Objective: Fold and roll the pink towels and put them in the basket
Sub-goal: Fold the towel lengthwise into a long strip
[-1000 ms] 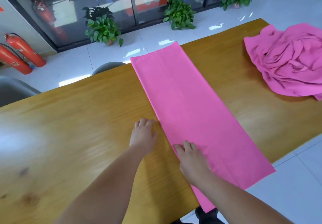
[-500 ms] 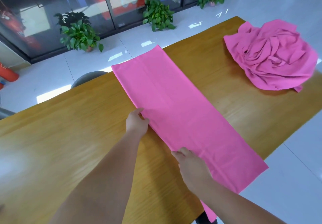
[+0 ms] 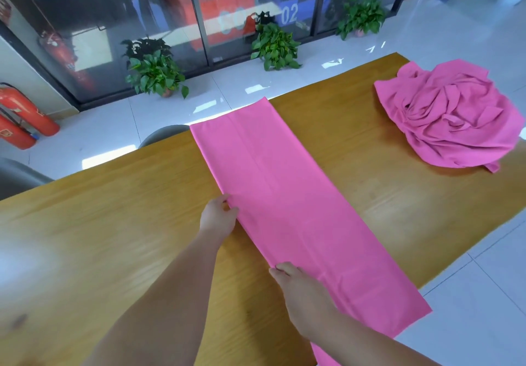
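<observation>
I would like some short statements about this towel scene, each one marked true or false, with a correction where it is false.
1. The left hand pinches the left edge of the folded towel. True.
2. The right hand is lifted clear of the towel. False: the right hand grips that same edge, nearer the person.
3. A crumpled pink pile lies on the right end of the table. True.
4. A basket stands beside the towel. False: no basket is in view.
5. The towel is rolled up. False: it lies flat as a long strip, its near end hanging past the table edge.
</observation>
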